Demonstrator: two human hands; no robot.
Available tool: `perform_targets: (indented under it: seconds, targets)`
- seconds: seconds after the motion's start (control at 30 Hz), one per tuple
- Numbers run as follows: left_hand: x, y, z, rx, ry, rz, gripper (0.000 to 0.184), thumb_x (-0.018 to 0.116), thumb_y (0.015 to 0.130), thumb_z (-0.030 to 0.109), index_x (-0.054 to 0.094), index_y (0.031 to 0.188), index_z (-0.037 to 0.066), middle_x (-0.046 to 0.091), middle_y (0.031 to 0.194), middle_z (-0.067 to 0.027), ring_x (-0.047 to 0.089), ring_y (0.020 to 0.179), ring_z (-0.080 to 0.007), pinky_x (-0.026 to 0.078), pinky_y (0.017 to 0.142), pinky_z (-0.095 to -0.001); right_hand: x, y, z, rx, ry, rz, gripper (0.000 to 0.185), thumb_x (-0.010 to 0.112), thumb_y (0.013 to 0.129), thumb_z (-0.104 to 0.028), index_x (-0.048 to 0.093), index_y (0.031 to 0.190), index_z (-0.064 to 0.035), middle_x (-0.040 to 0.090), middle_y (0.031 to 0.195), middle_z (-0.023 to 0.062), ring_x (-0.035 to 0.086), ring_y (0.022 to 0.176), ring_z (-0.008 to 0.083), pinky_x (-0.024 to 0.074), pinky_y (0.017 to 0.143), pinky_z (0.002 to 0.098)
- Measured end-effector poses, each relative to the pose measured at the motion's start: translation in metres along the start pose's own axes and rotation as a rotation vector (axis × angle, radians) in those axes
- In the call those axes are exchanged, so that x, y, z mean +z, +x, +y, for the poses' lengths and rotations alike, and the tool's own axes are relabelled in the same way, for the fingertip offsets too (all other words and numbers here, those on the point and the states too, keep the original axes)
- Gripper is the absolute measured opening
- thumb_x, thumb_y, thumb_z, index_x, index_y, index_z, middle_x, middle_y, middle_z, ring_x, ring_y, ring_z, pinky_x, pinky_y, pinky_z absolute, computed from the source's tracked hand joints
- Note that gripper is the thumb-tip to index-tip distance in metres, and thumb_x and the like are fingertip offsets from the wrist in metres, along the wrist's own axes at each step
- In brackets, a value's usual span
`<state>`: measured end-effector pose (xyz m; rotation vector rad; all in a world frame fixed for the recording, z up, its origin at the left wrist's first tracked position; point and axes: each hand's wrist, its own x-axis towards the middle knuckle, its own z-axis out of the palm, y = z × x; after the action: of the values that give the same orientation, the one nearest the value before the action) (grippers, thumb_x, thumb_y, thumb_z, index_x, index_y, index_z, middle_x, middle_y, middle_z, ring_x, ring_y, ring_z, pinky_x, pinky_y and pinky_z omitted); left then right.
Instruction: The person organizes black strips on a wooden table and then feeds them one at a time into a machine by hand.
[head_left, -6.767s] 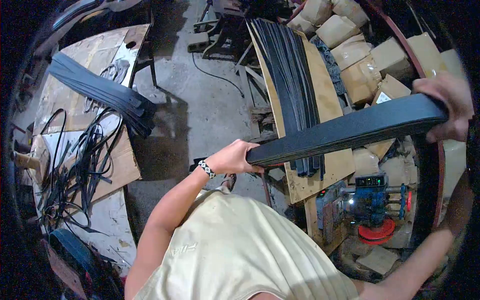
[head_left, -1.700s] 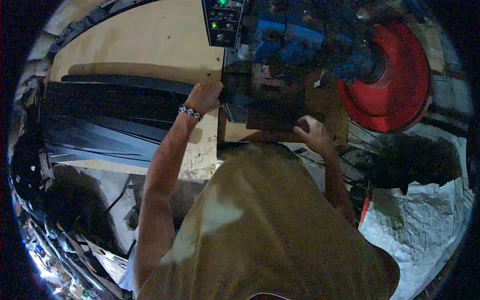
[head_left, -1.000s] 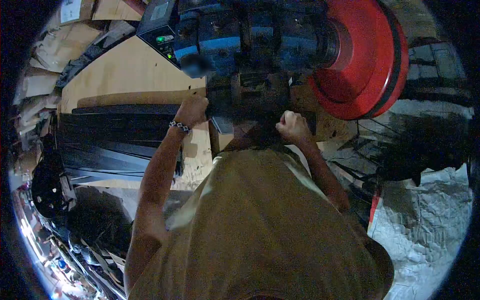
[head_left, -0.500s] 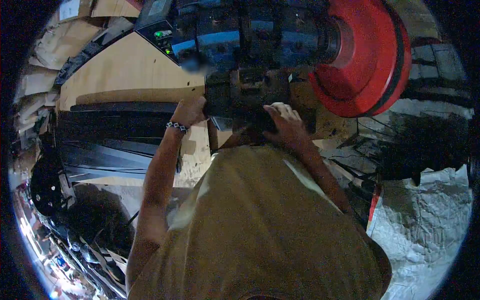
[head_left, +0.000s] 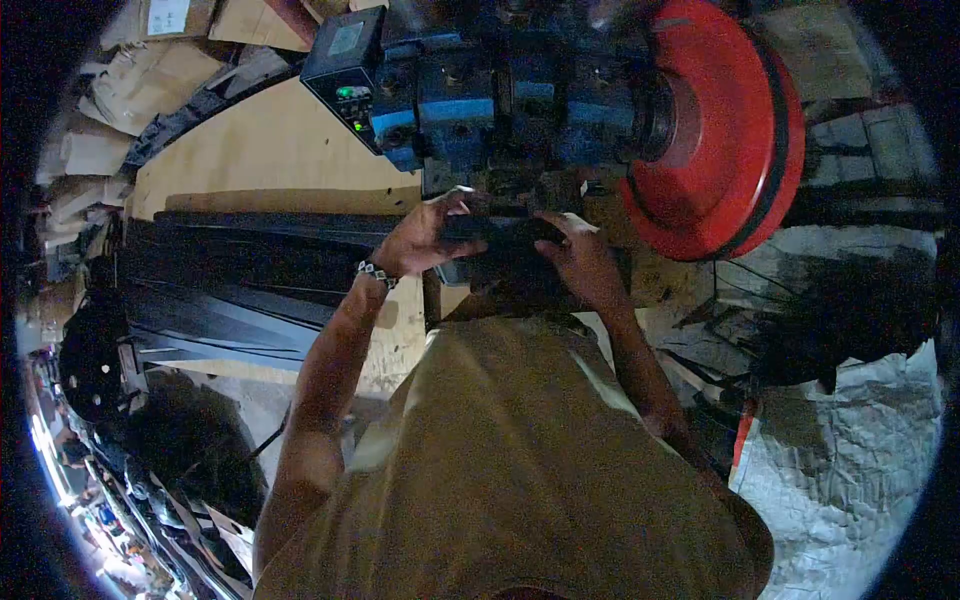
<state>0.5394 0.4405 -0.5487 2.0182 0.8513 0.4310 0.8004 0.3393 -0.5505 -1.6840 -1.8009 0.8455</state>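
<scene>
My left hand (head_left: 425, 240), with a beaded bracelet on the wrist, is in front of the machine. Its thumb and fingers are curved around the left end of a dark piece (head_left: 508, 236). Facing it, my right hand (head_left: 585, 262) is bent around the right side of this piece, thumb toward the middle. Poor light hides the piece's outline and kind. Just beyond both hands stands a blue machine (head_left: 455, 112) with a big red flywheel (head_left: 705, 150) on its right.
Long dark strips (head_left: 220, 310) lie on a wooden board (head_left: 280, 150) to the left. A control box (head_left: 345, 70) with green lights stands at the machine's left. Cardboard (head_left: 150, 85) is piled at the far left. A crumpled silvery sheet (head_left: 840, 450) lies at the lower right.
My left hand has moved right, from beside the strips to the dark piece, and its fingers have spread from a closed grip. My right hand has stayed near the same place. The view has shifted slightly.
</scene>
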Motion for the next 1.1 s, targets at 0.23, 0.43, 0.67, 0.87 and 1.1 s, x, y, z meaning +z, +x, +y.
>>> perform_targets:
  seconds: [0.23, 0.43, 0.67, 0.87, 1.1]
  targets:
    - [0.005, 0.021, -0.039, 0.236, 0.048, 0.048, 0.045, 0.081, 0.079, 0.026, 0.065, 0.118, 0.009, 0.066, 0.099, -0.0086, 0.063, 0.090, -0.0240, 0.051, 0.080, -0.0385, 0.011, 0.022, 0.023, 0.070, -0.043, 0.045, 0.047, 0.068, 0.088, -0.027, 0.059, 0.130, -0.0080, 0.060, 0.125, 0.0202, 0.059, 0.115, 0.0355, 0.0452, 0.100, 0.0442]
    - [-0.027, 0.028, -0.057, 0.003, 0.365, -0.030, 0.038, 0.077, 0.083, 0.027, 0.068, 0.115, 0.009, 0.068, 0.107, -0.0127, 0.068, 0.095, -0.0266, 0.054, 0.081, -0.0405, 0.012, 0.025, 0.018, 0.096, -0.141, 0.045, 0.048, 0.070, 0.086, -0.029, 0.060, 0.129, -0.0098, 0.048, 0.136, 0.0216, 0.050, 0.123, 0.0400, 0.0422, 0.103, 0.0464]
    - [-0.035, 0.037, -0.063, -0.248, 0.561, -0.052, 0.046, 0.068, 0.084, 0.045, 0.066, 0.121, 0.019, 0.071, 0.107, -0.0148, 0.070, 0.084, -0.0339, 0.055, 0.082, -0.0438, 0.044, 0.047, 0.046, -0.317, -0.318, 0.144, 0.051, 0.071, 0.087, -0.033, 0.058, 0.130, -0.0104, 0.033, 0.145, 0.0333, 0.029, 0.137, 0.0498, 0.0323, 0.110, 0.0544]
    - [-0.034, 0.041, -0.067, -0.135, 0.645, -0.055, 0.049, 0.067, 0.083, 0.049, 0.065, 0.122, 0.019, 0.070, 0.106, -0.0167, 0.069, 0.087, -0.0343, 0.055, 0.080, -0.0438, 0.040, 0.045, 0.034, -0.194, -0.412, 0.020, 0.051, 0.072, 0.087, -0.027, 0.056, 0.131, -0.0068, 0.026, 0.150, 0.0342, 0.021, 0.142, 0.0512, 0.0284, 0.112, 0.0564]
    - [-0.016, 0.052, -0.063, -0.272, 0.626, -0.076, 0.049, 0.071, 0.081, 0.048, 0.066, 0.119, 0.017, 0.067, 0.099, -0.0191, 0.068, 0.088, -0.0355, 0.056, 0.074, -0.0436, 0.040, 0.040, 0.037, -0.071, -0.343, 0.030, 0.051, 0.071, 0.087, -0.028, 0.057, 0.131, -0.0068, 0.023, 0.151, 0.0341, 0.019, 0.141, 0.0524, 0.0286, 0.111, 0.0588]
